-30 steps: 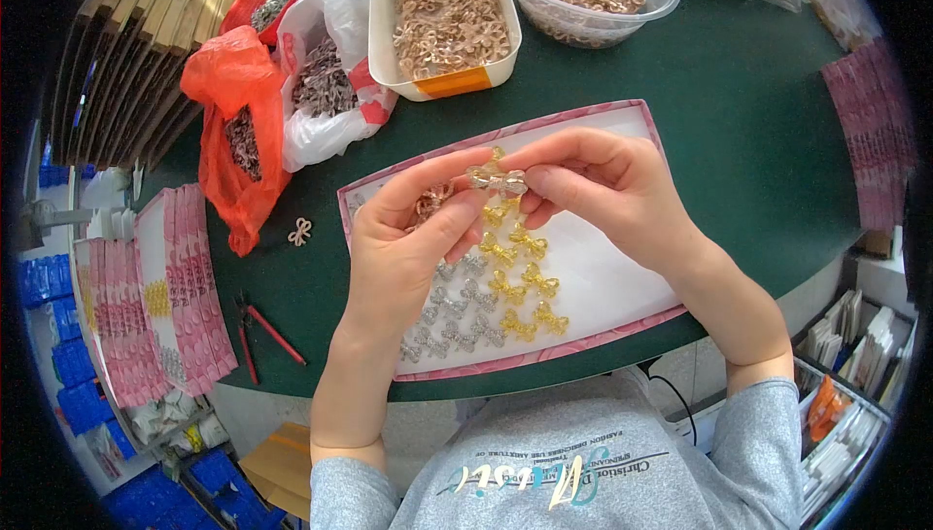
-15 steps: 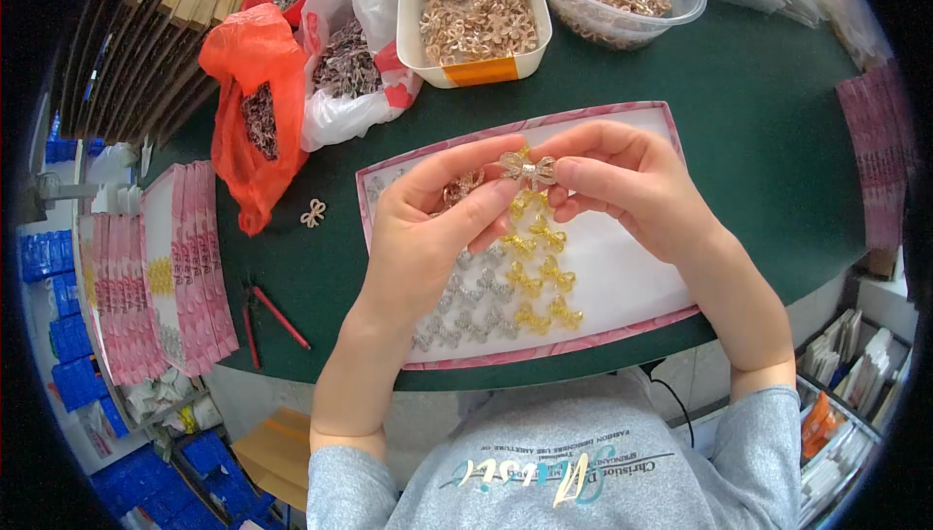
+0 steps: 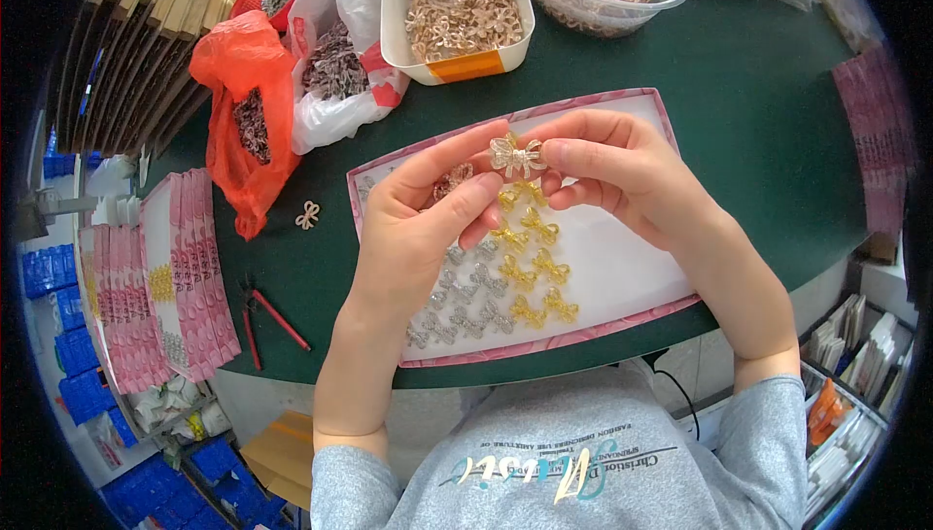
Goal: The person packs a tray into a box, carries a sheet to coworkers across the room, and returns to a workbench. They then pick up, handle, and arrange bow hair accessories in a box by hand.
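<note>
A pale gold bow ornament (image 3: 515, 157) with a shiny centre is held up over the tray. The thumb and forefinger of my right hand (image 3: 622, 166) pinch its right side. My left hand (image 3: 418, 200) is curled at its other side, forefinger tip by the bow and thumb slightly below. Rose-gold bow pieces (image 3: 452, 183) rest inside the left fingers, partly hidden. Beneath both hands lies a white tray with a pink border (image 3: 622, 268). On it, gold bows (image 3: 522, 272) stand in rows beside silver bows (image 3: 469, 321); the hands cover part of the rows.
Behind the tray are a white tub (image 3: 530, 44) and a clear bowl (image 3: 671, 0) of rose-gold pieces, plus white (image 3: 330, 127) and orange (image 3: 228, 54) bags of pieces. Red-handled pliers (image 3: 282, 321) and one loose bow (image 3: 308, 215) lie left. Stacked pink-edged boards (image 3: 204, 287) stand further left.
The bow has turned slightly in the fingers, and my left thumb has drawn back a little from it. The whole view has shifted slightly.
</note>
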Available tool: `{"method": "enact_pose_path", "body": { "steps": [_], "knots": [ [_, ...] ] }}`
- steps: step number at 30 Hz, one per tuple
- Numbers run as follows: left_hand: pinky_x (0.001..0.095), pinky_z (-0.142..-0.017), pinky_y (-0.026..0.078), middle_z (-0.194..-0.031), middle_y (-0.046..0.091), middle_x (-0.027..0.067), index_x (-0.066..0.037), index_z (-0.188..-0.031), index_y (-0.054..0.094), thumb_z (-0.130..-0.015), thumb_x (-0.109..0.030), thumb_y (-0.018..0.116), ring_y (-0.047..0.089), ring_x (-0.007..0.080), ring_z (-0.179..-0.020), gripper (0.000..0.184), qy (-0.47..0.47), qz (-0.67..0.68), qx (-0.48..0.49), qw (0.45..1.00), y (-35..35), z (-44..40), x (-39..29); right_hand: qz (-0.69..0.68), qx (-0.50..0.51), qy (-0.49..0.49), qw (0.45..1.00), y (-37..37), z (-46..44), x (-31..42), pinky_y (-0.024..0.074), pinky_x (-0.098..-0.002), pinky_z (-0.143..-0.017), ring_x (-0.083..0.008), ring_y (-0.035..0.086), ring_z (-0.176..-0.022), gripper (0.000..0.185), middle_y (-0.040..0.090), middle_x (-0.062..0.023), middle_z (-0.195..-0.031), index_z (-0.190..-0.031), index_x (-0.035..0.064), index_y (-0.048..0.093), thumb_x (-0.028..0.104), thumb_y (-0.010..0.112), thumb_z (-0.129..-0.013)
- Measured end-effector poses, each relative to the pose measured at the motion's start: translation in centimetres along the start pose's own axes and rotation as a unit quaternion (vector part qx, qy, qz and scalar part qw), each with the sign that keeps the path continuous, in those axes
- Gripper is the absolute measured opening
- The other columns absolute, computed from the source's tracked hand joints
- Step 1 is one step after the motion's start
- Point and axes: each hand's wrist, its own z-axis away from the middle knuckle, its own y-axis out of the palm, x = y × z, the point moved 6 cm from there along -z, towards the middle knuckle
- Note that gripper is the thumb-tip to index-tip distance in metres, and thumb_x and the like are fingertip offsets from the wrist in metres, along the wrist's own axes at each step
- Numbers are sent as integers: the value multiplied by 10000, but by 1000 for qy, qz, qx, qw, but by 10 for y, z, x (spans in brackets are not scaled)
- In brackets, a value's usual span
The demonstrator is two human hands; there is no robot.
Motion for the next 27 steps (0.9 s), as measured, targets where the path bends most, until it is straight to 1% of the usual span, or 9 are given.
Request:
{"method": "enact_pose_path", "body": {
  "steps": [1, 4, 13, 16, 18, 21, 27],
  "knots": [
    [141, -467, 344, -888, 590, 33, 6, -1190, 506, -824, 6, 533, 499, 37, -623, 367, 0, -1, 0, 1000, 0, 0, 0, -3, -5, 0, 1000, 0, 0, 0, 531, -216, -675, -106, 613, -736, 263, 618, -104, -902, -1033, -28, 579, 134, 599, -827],
    [139, -466, 346, -891, 588, 37, -2, -1198, 501, -825, 9, 532, 501, 39, -624, 374, -1, -5, 0, 1000, -1, 0, 1, -5, -1, 1, 1000, 1, 0, 1, 532, -214, -671, -107, 616, -730, 268, 619, -108, -905, -1034, -29, 581, 137, 604, -825],
    [140, -462, 350, -873, 599, 45, -6, -1185, 513, -827, -5, 548, 505, 44, -621, 359, 4, -10, -7, 1000, -3, -1, 2, 11, -1, -7, 1000, 0, 0, 0, 540, -232, -677, -111, 606, -747, 263, 617, -106, -890, -1024, -34, 585, 137, 605, -825],
    [140, -462, 350, -872, 598, 44, -6, -1176, 521, -827, -8, 552, 504, 45, -617, 351, 8, -17, -9, 1000, -2, -1, 1, 21, 8, -8, 1000, -1, 0, -2, 521, -243, -716, -121, 617, -763, 270, 623, -95, -906, -1035, -13, 593, 162, 608, -830],
    [140, -462, 350, -873, 598, 42, -6, -1171, 525, -826, -8, 552, 503, 46, -615, 346, 7, -19, -10, 1000, -3, -1, 2, 18, 10, -9, 1000, -2, -1, -2, 521, -243, -715, -121, 616, -762, 270, 623, -93, -903, -1033, -13, 594, 164, 609, -830],
    [141, -505, 394, -908, 586, 36, -23, -1168, 536, -839, -28, 562, 537, 34, -653, 329, 5, -16, 14, 1000, -3, 0, 1, 20, 14, -12, 1000, -1, 0, -1, 521, -243, -717, -119, 614, -764, 273, 622, -92, -908, -1036, -15, 594, 165, 608, -831],
    [137, -508, 391, -897, 586, 29, -17, -1140, 549, -839, -38, 566, 532, 29, -645, 302, 1, -29, 5, 1000, -5, 0, 2, 21, 21, -13, 999, 1, 0, -1, 521, -243, -722, -117, 611, -779, 286, 621, -98, -928, -1052, -15, 589, 170, 603, -835]
  ]
}}
